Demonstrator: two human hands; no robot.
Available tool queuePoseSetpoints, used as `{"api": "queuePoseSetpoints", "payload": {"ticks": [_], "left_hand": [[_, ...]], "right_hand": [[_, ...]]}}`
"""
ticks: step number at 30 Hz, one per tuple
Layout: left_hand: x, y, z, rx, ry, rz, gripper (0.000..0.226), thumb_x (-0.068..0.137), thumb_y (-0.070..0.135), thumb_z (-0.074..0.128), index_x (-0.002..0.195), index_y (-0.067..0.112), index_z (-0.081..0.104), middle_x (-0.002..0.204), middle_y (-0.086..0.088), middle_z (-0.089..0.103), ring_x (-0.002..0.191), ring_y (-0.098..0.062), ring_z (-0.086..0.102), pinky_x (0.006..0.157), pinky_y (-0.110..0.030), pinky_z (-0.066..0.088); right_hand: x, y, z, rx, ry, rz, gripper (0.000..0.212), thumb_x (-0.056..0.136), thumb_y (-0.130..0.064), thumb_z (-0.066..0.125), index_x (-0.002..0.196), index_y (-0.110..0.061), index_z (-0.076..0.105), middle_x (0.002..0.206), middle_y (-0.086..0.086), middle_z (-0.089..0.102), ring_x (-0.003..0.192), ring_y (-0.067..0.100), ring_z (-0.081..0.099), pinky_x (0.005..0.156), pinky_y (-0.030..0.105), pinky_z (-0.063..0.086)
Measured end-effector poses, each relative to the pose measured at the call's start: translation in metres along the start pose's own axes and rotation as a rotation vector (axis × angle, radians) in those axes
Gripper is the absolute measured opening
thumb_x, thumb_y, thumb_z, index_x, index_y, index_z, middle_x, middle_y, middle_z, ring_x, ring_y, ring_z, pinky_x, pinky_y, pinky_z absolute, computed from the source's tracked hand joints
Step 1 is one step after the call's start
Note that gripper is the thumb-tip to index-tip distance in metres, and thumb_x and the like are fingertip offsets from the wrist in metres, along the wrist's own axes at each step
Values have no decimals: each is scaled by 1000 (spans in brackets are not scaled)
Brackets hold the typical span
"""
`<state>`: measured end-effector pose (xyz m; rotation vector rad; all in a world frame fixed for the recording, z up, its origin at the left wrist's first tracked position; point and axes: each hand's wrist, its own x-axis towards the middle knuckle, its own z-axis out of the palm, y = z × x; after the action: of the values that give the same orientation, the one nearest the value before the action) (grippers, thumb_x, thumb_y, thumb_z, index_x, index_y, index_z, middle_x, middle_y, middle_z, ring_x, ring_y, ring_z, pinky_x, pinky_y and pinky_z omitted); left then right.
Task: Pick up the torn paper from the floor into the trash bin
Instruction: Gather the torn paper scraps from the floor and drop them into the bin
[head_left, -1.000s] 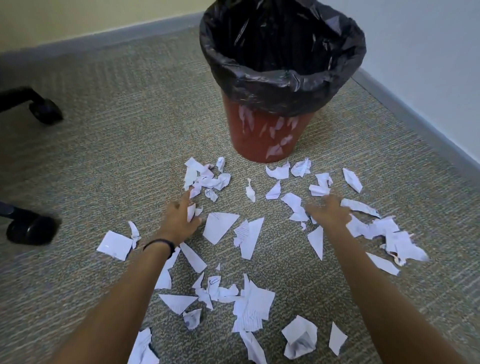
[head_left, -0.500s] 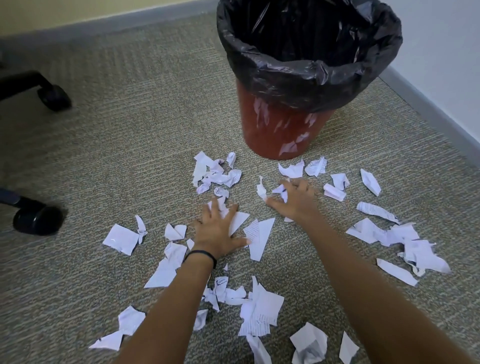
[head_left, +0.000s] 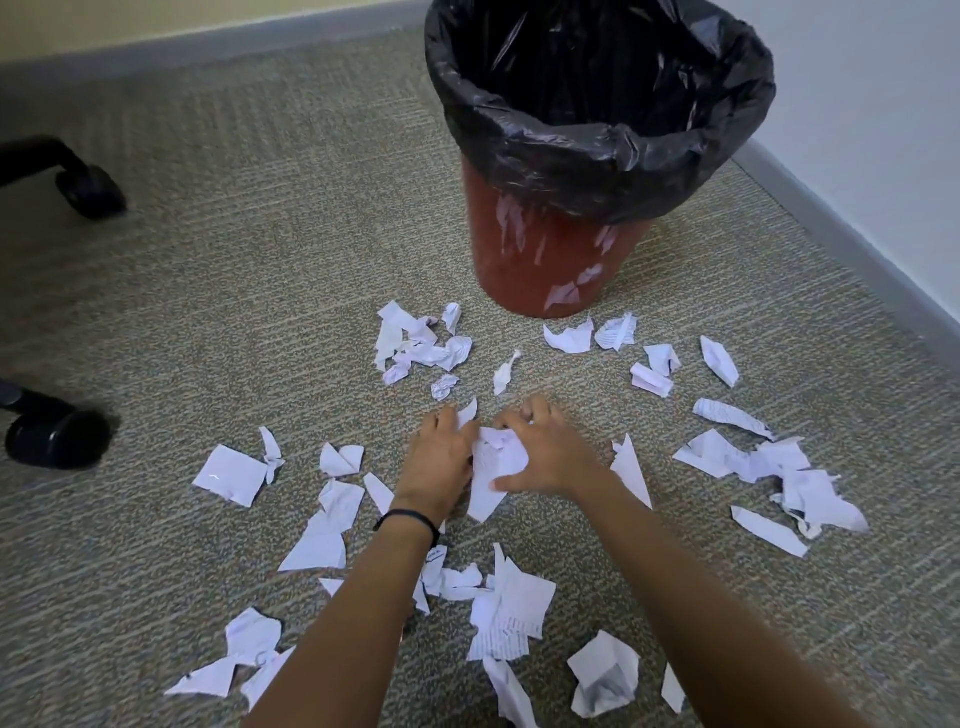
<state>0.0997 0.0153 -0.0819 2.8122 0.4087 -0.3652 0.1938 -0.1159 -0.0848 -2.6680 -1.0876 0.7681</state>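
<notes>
Several torn white paper scraps lie scattered on the carpet. A red trash bin (head_left: 545, 270) with a black liner (head_left: 597, 150) stands upright behind them. My left hand (head_left: 441, 457) and my right hand (head_left: 545, 452) press together in the middle of the floor, with a bunch of paper pieces (head_left: 493, 467) squeezed between them. Both hands curl around that bunch, which still rests on the carpet. A small cluster of crumpled scraps (head_left: 415, 348) lies just beyond my hands, near the bin's base.
Two black chair castors (head_left: 88, 189) (head_left: 57, 439) sit at the left edge. A grey skirting board (head_left: 857, 270) and white wall run along the right behind the bin. More scraps lie at the right (head_left: 779, 467) and near my forearms (head_left: 509, 608).
Both hands swept inward from left and right and met in the middle, gathering paper pieces between them. The view moved closer to the bin.
</notes>
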Motion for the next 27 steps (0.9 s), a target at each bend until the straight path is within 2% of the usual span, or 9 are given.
{"api": "queuePoseSetpoints", "payload": {"ticks": [3, 9, 16, 18, 20, 22, 24, 25, 27], "left_hand": [[-6, 0, 1, -6, 57, -3, 36, 91, -6, 40, 123, 8, 49, 126, -11, 43, 115, -28, 44, 89, -36, 48], [-17, -8, -5, -56, 81, -26, 26, 84, -10, 45, 100, 6, 59, 106, -11, 54, 92, -29, 58, 71, -35, 43], [-26, -6, -18, -5, 43, -57, 24, 88, -7, 42, 97, 6, 61, 102, -14, 60, 93, -32, 62, 74, -37, 45], [-27, -4, -22, 26, -4, -79, 25, 89, -5, 43, 99, 6, 64, 104, -14, 63, 94, -32, 63, 76, -37, 47], [-27, -3, -27, 62, -68, -84, 26, 91, 0, 45, 106, 8, 65, 108, -14, 65, 98, -32, 63, 80, -38, 49], [-28, -2, -33, 79, -130, -63, 27, 92, 6, 48, 113, 11, 65, 113, -12, 65, 105, -30, 61, 86, -38, 49], [-26, -3, -45, 13, -180, -46, 26, 91, 11, 54, 114, 15, 66, 116, -8, 65, 110, -27, 59, 89, -34, 46], [-25, -3, -54, -65, -213, -30, 24, 90, 14, 58, 112, 15, 67, 111, -6, 66, 109, -25, 60, 88, -32, 45], [-24, 0, -79, -311, -301, 45, 18, 88, 15, 62, 103, 8, 69, 85, -1, 64, 87, -14, 64, 74, -25, 43]], "right_hand": [[-3, -11, 6, -64, -27, 6, 77, 66, -49, 76, 128, -23, 39, 131, 11, 29, 120, 31, 33, 91, 43, 47], [-12, -30, 15, -57, -66, 18, 55, 84, -27, 66, 132, -18, 40, 142, 17, 22, 118, 36, 45, 94, 41, 45], [-35, -31, 23, 23, -86, 28, 33, 86, -13, 59, 118, -8, 58, 144, 17, 34, 126, 32, 45, 99, 37, 42], [-44, -28, 27, 78, -132, 28, 27, 84, -11, 59, 110, -5, 59, 134, 18, 41, 120, 31, 48, 93, 34, 43], [-53, -25, 28, 156, -208, 38, 11, 81, -11, 65, 90, -11, 59, 122, 18, 50, 104, 24, 52, 80, 31, 42], [-63, -23, 22, 277, -305, 57, 26, 79, -11, 70, 72, -21, 47, 99, 15, 58, 86, 17, 51, 65, 27, 39], [-72, -22, 8, 417, -399, 88, 22, 78, -11, 71, 77, -16, 49, 80, 7, 56, 77, 19, 55, 59, 26, 40], [-76, -22, -1, 467, -401, 93, 18, 78, -12, 71, 84, -14, 55, 82, 6, 58, 78, 20, 57, 62, 27, 42], [-85, -23, -24, 647, -342, 129, 28, 79, -10, 70, 105, -11, 60, 90, 3, 63, 82, 20, 60, 71, 34, 51]]}}
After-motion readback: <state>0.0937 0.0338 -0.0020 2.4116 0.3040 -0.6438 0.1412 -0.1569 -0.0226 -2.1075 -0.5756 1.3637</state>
